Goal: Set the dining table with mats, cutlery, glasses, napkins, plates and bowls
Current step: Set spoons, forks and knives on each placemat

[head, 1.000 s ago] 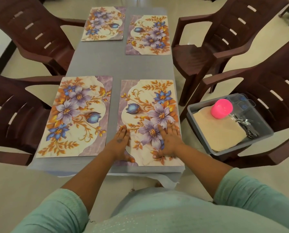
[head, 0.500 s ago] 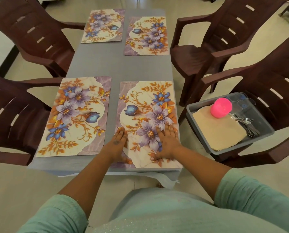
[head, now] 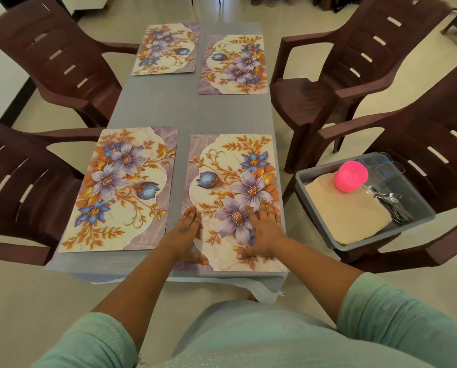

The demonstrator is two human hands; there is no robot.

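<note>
Both the left hand [head: 186, 229] and right hand [head: 264, 229] lay flat (fingers straight) on the near-right rectangular floral placemat [head: 232, 181], near the grey bench [head: 190, 112] edge

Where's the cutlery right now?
In the head view, the cutlery lies in the grey bin on the near right chair, right of the table, beside the beige napkins and pink bowl.

I count four floral rectangular placemats [head: 231, 200] here, four dark-brown plastic chairs [head: 328, 83], one grey plastic tub [head: 315, 179], one pink plastic bowl [head: 351, 176].
</note>
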